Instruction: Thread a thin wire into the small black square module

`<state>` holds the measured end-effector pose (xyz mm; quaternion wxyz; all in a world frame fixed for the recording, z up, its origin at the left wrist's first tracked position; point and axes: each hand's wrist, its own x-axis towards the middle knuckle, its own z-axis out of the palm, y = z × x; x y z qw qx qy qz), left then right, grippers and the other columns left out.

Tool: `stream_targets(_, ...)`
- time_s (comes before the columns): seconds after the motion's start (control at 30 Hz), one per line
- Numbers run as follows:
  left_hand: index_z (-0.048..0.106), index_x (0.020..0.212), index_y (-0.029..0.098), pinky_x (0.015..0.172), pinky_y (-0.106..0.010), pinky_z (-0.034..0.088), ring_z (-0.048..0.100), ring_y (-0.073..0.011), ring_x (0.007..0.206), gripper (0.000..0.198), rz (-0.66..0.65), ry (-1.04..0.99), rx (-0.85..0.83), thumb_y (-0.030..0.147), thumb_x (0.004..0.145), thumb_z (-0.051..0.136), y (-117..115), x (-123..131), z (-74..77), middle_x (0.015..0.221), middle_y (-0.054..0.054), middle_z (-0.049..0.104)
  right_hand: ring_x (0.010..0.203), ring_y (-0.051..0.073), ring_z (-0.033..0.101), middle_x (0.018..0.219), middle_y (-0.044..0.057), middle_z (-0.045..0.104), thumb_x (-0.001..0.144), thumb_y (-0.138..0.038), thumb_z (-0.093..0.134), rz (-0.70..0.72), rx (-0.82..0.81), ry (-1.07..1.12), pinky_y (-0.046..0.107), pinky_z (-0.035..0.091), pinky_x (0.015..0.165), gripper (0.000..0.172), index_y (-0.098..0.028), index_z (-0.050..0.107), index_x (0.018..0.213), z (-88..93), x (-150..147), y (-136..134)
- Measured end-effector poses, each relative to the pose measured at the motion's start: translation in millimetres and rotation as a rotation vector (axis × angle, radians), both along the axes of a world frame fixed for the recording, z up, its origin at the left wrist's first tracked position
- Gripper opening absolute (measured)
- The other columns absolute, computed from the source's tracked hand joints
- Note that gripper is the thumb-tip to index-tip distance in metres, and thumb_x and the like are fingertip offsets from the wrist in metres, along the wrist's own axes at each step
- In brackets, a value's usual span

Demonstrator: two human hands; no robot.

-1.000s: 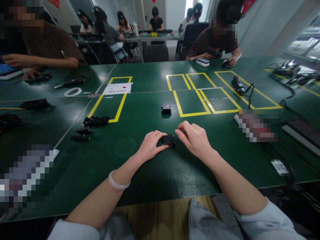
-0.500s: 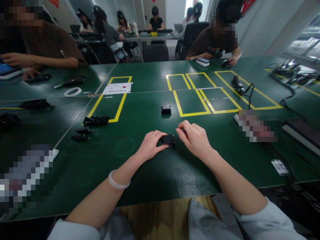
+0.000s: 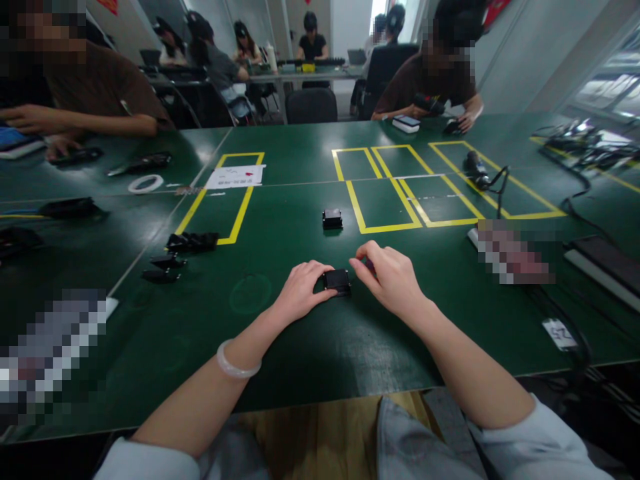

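Black box [image 3: 337, 281] between fingers [image 3: 316, 273]

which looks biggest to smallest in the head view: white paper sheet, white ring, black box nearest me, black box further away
1. white paper sheet
2. white ring and near black box: about alike, ring wider, box taller
3. far black box: smallest, but farther off, so true size unsure

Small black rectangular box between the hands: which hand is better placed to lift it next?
Left, probably. The left hand rests its fingers against the left side of the small black rectangular box, while the right hand has its fingers pinched together beside the box's far right corner, seemingly occupied.
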<state>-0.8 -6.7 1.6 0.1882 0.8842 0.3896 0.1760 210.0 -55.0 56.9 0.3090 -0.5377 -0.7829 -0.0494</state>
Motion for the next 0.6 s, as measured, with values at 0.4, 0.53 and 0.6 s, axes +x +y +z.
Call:
stream_targets(0.4,0.057,0.117,0.023,0.092,-0.039,0.040,0.055,-0.0253,0.105,0.038,0.002,0.000,-0.012,0.046,0.087,0.062,0.9,0.0,0.2,0.113,-0.006,0.061,0.058,0.013,0.054,0.067,0.000,0.060,0.096,-0.028,0.040,-0.011,0.024,-0.009,0.026,0.036,0.062,0.019,-0.018,0.055,0.090,-1.2,-0.9,0.7)
stream_targets(0.53,0.057,0.116,0.022,0.091,-0.039,0.041,0.056,-0.0247,0.104,0.038,0.000,0.001,0.004,0.046,0.087,0.062,0.4,0.1,0.4,0.112,-0.006,0.062,0.061,0.013,0.055,0.068,0.001,0.062,0.098,-0.036,0.039,0.001,0.000,-0.004,0.026,0.036,0.064,0.025,-0.020,0.055,0.087,-1.5,-0.2,0.8)
stream_targets(0.6,0.058,0.116,0.022,0.091,-0.039,0.041,0.056,-0.0247,0.104,0.038,-0.001,-0.002,0.004,0.046,0.086,0.062,0.0,0.3,0.9,0.111,-0.006,0.062,0.061,0.013,0.054,0.069,0.001,0.062,0.098,-0.035,0.037,-0.004,0.000,-0.001,0.026,0.036,0.064,0.026,-0.020,0.055,0.088,-1.7,-0.4,1.0)
